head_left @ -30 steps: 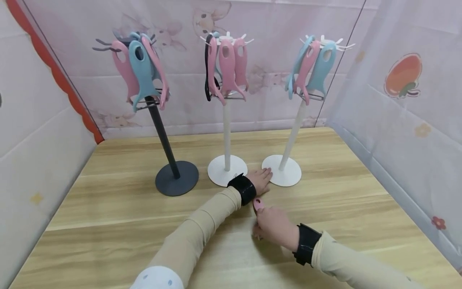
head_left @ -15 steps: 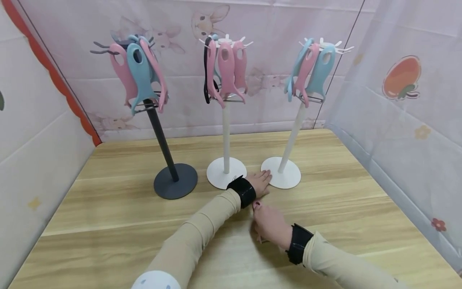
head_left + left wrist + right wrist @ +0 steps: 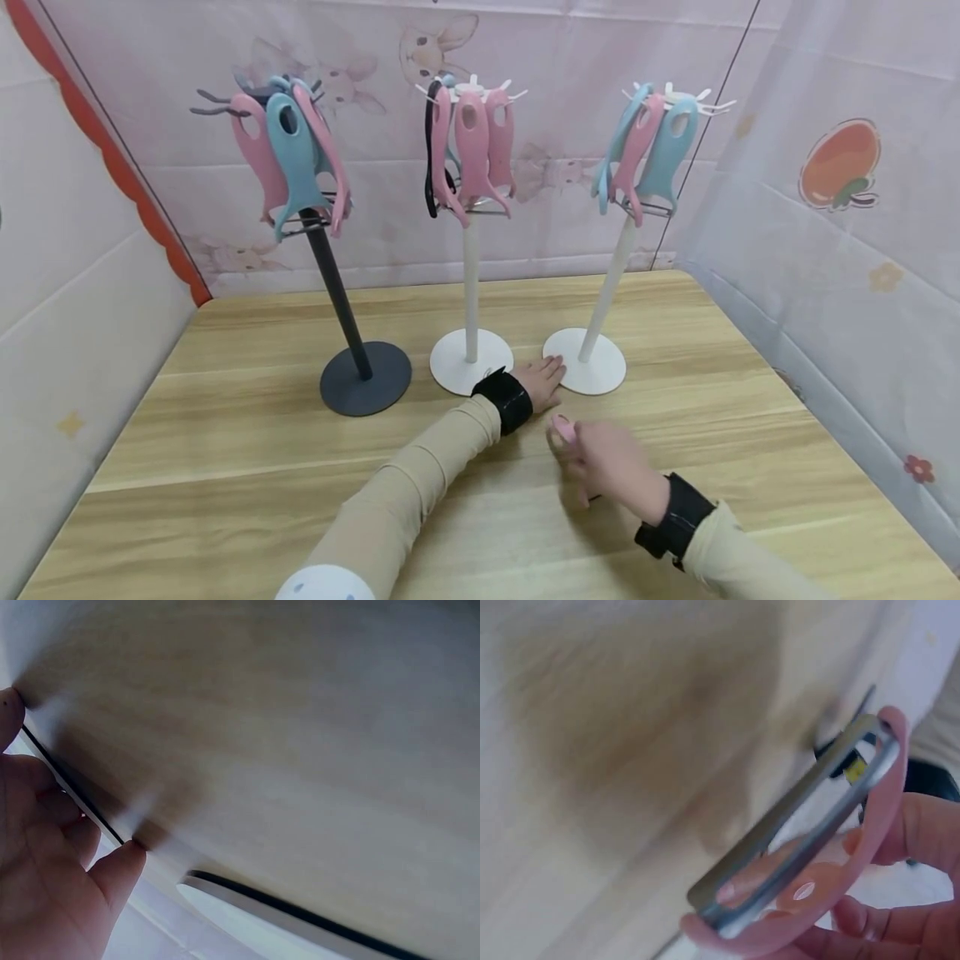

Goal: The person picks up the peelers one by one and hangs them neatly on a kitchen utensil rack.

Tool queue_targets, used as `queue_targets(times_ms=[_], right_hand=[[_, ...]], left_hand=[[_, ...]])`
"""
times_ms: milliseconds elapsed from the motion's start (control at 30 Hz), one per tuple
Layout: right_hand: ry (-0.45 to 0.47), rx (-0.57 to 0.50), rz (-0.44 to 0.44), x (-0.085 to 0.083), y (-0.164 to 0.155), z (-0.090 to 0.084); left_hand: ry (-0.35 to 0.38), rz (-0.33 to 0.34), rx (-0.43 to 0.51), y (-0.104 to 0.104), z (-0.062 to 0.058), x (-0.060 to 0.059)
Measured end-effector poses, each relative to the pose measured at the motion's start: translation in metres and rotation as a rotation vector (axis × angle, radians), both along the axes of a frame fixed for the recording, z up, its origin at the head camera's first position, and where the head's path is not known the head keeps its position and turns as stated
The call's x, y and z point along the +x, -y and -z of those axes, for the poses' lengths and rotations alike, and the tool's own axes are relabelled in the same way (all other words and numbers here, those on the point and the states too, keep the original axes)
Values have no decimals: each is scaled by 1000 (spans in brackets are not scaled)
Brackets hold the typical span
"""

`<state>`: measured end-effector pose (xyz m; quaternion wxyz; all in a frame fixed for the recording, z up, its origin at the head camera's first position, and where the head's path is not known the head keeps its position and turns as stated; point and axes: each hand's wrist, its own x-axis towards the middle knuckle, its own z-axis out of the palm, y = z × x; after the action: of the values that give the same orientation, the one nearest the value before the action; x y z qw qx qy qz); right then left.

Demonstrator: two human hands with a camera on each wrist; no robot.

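Right hand (image 3: 611,462) holds a pink peeler (image 3: 562,429), fingers curled around its handle; the metal blade shows in the right wrist view. Peeler sits just above the wooden table (image 3: 225,433), at 5 o'clock from the left hand (image 3: 542,379). Left hand lies flat, fingers straight, holding nothing, between the middle white stand base (image 3: 457,358) and right white stand base (image 3: 600,367), touching both

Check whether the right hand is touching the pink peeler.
Touching. The right wrist view shows the fingers curled under the pink peeler, pressed against its handle; the head view shows it sticking out of the right hand.
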<state>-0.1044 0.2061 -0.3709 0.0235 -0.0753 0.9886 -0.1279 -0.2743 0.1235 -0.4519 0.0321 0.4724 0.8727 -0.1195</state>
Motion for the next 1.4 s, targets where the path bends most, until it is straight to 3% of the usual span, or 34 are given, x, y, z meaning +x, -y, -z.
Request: queue_targets(times_ms=[200,400,633,833,967,1133,1400], right_hand=[[-236,59,0,9,-21,-24],[-514,1,9,9,-35,-57],[-835,-43,-30,-3,-48,-99],[-1057,-124,73,-26,-66,-136],[-1144,-217,202,-43,-75,-163],[-1156,-302,314,-62,-78,-186],[-1104,-342,372,-77,-80,-196]], left_hand=[[39,-6,-4,2,-11,4],[43,-12,-3,1,-9,3],[39,-21,-6,-1,4,-3],[84,-55,8,-4,5,-4],[85,-61,15,-5,6,-5],[93,-73,11,-2,1,-1],[86,-93,-44,0,-14,8]])
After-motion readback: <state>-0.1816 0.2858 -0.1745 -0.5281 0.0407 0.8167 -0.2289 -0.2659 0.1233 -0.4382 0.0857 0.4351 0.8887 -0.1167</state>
